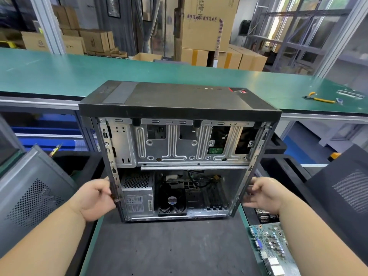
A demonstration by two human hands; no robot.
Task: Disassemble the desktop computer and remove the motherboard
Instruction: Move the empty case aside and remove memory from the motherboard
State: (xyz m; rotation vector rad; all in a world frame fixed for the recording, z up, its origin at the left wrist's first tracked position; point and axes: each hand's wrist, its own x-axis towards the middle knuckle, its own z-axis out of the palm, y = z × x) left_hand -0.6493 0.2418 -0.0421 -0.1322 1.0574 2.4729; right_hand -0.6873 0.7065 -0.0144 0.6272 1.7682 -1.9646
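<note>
An open black desktop computer case [179, 100] lies on a dark mat [169, 248], its open side facing me. Inside I see the silver drive cage [191, 144], the power supply [137, 198], a black CPU fan [172, 201] and the motherboard [203, 194] with cables. My left hand [95, 198] grips the case's left edge, thumb curled on the frame. My right hand [262, 196] holds the right edge with curled fingers.
A removed grey side panel [33, 196] leans at the left, another dark panel [344, 188] at the right. A loose green circuit board [274, 248] lies at the lower right. Yellow pliers [318, 97] rest on the green bench [59, 74] beyond. Cardboard boxes stand behind.
</note>
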